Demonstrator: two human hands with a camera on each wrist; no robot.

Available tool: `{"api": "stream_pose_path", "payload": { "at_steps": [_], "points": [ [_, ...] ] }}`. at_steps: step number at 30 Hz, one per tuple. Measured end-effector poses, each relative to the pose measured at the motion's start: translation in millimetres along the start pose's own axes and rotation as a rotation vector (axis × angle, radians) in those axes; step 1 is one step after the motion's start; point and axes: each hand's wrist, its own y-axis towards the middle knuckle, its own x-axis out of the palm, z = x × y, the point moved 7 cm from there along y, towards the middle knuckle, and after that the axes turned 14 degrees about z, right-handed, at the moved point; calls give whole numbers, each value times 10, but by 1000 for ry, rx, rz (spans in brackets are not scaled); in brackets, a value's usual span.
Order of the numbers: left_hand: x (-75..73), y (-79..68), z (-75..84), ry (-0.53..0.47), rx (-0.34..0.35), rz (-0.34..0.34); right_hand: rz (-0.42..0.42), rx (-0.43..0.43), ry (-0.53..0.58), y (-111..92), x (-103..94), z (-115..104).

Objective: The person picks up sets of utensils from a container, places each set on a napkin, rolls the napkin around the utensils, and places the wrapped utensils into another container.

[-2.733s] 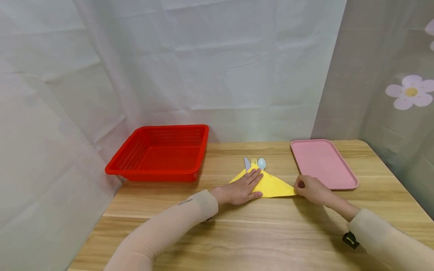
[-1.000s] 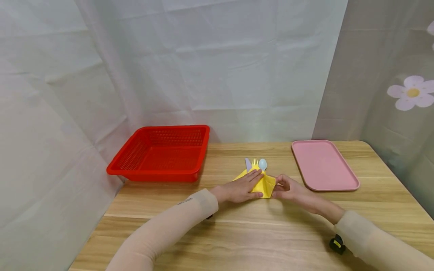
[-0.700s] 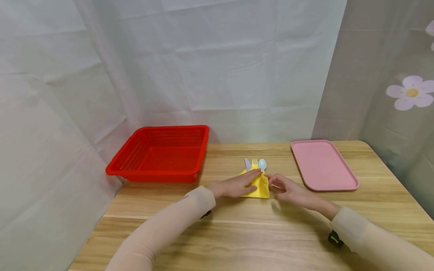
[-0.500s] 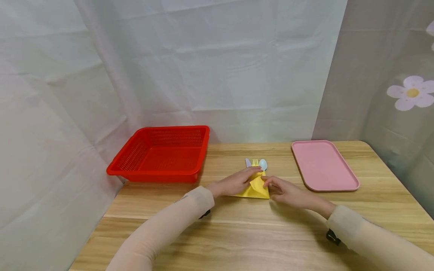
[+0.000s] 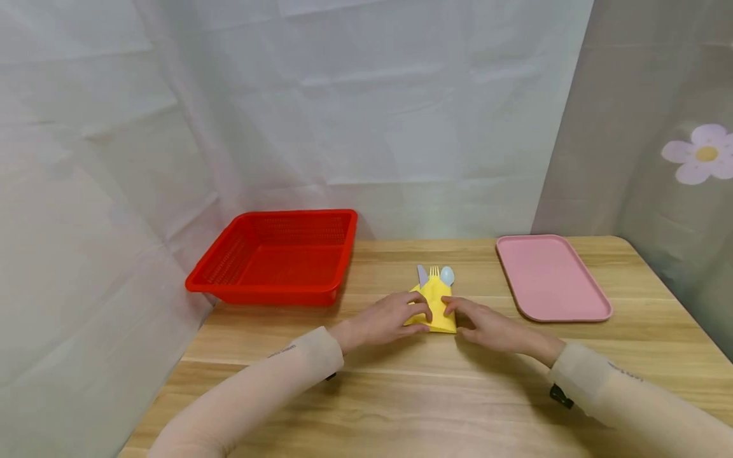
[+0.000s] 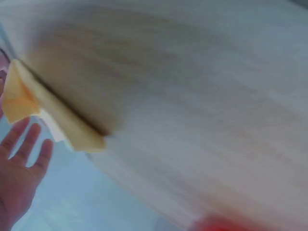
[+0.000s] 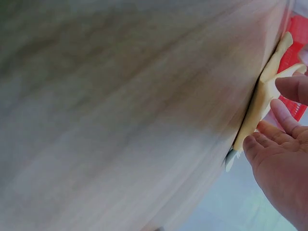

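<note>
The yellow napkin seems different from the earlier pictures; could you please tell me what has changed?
The right hand has moved left, bringing the yellow napkin's right corner inward, and no longer pinches that corner. The left hand has shifted left, no longer lying flat across the napkin. The cutlery, red basket and pink tray stayed put.

On the table [image 5: 435,401] I see a napkin [image 5: 438,304], cutlery [image 5: 447,275] protruding behind it, basket [image 5: 275,295] left, tray [image 5: 552,280] right.
</note>
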Motion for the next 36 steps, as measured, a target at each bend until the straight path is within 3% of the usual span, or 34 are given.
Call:
{"api": "stream_pose_path", "payload": {
  "at_steps": [2,9,19,28,36],
  "points": [
    [26,-21,-33,-11,1,16,0,-11,-7,6,2,-3],
    [85,-83,-146,-116,-105,12,9,-52,-31,33,1,-16],
    [125,-106,-96,-3,-15,-4,1,-73,-101,89,13,11],
    [140,-99,-123,-10,-49,-15,-4,-99,-126,138,32,25],
    [149,-95,-146,-5,-36,-10,-23,-65,-127,157,44,72]
  ]
}}
